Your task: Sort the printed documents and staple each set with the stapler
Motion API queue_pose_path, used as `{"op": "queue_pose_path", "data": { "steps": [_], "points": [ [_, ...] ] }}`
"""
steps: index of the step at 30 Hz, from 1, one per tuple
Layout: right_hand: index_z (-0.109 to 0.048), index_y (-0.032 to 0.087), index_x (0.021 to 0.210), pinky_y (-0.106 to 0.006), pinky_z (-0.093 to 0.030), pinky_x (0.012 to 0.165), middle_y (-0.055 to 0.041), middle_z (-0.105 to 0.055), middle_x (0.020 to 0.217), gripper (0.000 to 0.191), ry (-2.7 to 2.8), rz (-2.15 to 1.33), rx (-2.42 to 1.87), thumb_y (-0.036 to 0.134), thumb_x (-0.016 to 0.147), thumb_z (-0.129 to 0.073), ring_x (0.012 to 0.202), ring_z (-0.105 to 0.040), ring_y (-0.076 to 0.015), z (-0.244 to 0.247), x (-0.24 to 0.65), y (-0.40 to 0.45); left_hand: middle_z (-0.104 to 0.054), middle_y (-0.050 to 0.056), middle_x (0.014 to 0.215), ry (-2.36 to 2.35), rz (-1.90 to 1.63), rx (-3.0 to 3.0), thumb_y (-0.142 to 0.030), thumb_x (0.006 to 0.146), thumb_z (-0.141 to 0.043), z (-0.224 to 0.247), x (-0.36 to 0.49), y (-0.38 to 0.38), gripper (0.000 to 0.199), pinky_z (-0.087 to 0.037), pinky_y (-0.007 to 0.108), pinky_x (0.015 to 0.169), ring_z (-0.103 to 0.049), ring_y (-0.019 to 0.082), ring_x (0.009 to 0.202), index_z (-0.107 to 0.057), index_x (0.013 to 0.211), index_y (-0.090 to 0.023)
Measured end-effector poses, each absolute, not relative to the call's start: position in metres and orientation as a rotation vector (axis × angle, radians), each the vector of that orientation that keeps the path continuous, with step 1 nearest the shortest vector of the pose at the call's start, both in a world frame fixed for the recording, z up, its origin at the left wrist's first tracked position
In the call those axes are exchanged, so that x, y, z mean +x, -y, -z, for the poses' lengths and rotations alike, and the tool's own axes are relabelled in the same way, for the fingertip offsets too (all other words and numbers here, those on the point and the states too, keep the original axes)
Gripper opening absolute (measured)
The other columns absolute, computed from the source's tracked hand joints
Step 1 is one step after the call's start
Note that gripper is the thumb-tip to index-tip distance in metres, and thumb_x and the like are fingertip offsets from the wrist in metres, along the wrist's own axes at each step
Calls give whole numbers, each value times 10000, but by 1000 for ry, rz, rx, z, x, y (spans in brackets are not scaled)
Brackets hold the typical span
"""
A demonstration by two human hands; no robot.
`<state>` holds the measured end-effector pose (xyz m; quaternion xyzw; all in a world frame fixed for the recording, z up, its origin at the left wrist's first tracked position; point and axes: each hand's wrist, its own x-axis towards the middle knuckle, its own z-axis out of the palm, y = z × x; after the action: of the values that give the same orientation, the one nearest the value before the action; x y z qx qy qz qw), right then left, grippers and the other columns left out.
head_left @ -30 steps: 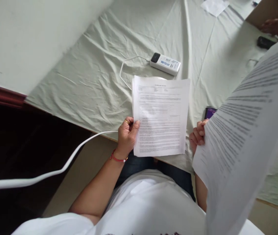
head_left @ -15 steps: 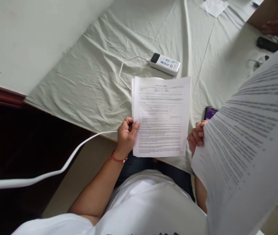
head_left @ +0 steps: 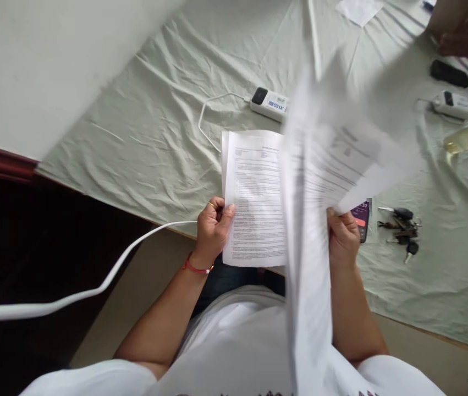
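My left hand (head_left: 215,228) is closed on the left edge of a stack of printed sheets (head_left: 254,209), its thumb on top of the page. The stack is held up at the table's near edge. My right hand (head_left: 344,236) pinches a printed sheet (head_left: 310,220), which is bent, blurred by motion and raised in front of the stack's right part. Behind my right hand lies a phone (head_left: 361,220) with a lit screen, partly covered by the hand and the sheet.
A white power bank (head_left: 267,104) with a white cable lies beyond the stack. Right of the phone is a bunch of keys (head_left: 402,228). Farther right are a black case (head_left: 449,74) and another white device (head_left: 456,104). Part of another person (head_left: 464,38) shows at the top right.
My right hand has swung the sheet from the right leftwards, across the stack's right part. The keys and the phone have come into view. My left hand has stayed in place.
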<state>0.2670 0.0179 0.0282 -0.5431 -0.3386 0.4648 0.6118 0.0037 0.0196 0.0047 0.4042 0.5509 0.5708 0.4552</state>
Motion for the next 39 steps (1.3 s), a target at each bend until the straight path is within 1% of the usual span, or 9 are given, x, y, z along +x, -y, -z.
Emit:
{"op": "queue_pose_path", "data": {
  "steps": [2,6,13,17,20,22,26,33,39],
  "points": [
    [-782,269,1088,-358,-578,976,-18,-806,1061,245,780,-1057,-1265,365,864,-802,1006,-749,-196,-27,263,-20,-565,-38,656,-1375,-1395,990,-477,847,-789,-7,4,-20,322,-399,220,504,-470,112,568,-610,803,-213],
    [-779,251,1114,-345,-572,966,-28,-803,1074,265,915,-939,-1294,401,896,-775,1046,-737,-204,-22,263,-22,-541,-55,645,-1377,-1396,962,-507,841,-803,-9,5,-21,364,-378,209,497,-446,96,545,-588,795,-217],
    [-761,245,1141,-337,-564,939,-34,-794,1095,296,990,-899,-1362,446,925,-738,1028,-731,-204,-17,266,-22,-609,-39,725,-1340,-1447,1009,-544,872,-779,-2,4,-22,365,-439,205,565,-510,98,611,-629,849,-211],
    [-762,243,1115,-325,-570,914,-35,-794,1097,288,966,-891,-1367,447,913,-749,1010,-728,-199,-18,265,-22,-693,-1,899,-1324,-1499,1017,-513,869,-791,0,6,-24,360,-526,229,706,-641,127,770,-641,1025,-226],
    [-767,247,1106,-320,-566,934,-28,-794,1087,263,940,-905,-1338,423,910,-758,1017,-729,-191,-19,264,-23,-688,-22,884,-1289,-1557,981,-459,840,-830,0,7,-25,453,-537,229,716,-668,128,770,-579,1166,-269],
    [-764,251,1111,-337,-564,959,-25,-792,1071,271,940,-911,-1337,430,908,-757,1042,-728,-201,-19,263,-23,-667,-38,829,-1287,-1569,977,-446,826,-841,-1,8,-25,428,-521,215,680,-645,116,717,-591,1124,-268],
    [-760,251,1110,-349,-563,968,-21,-787,1053,287,936,-909,-1340,447,900,-761,1045,-724,-206,-19,263,-23,-681,-10,804,-1380,-1462,994,-502,826,-813,0,6,-23,339,-493,220,631,-609,119,681,-692,947,-210],
    [-778,251,1071,-281,-558,847,-13,-789,1018,236,919,-856,-1321,410,897,-775,925,-698,-160,-20,264,-24,-742,38,896,-1431,-1422,1024,-554,907,-715,1,1,-19,362,-523,282,770,-656,175,829,-783,951,-201],
    [-760,249,1069,-310,-555,905,-20,-773,1028,247,936,-893,-1334,428,898,-762,982,-711,-183,-21,262,-24,-654,-1,804,-1401,-1438,1050,-508,821,-816,4,2,-22,312,-475,253,691,-582,140,737,-774,883,-206]
  ]
}}
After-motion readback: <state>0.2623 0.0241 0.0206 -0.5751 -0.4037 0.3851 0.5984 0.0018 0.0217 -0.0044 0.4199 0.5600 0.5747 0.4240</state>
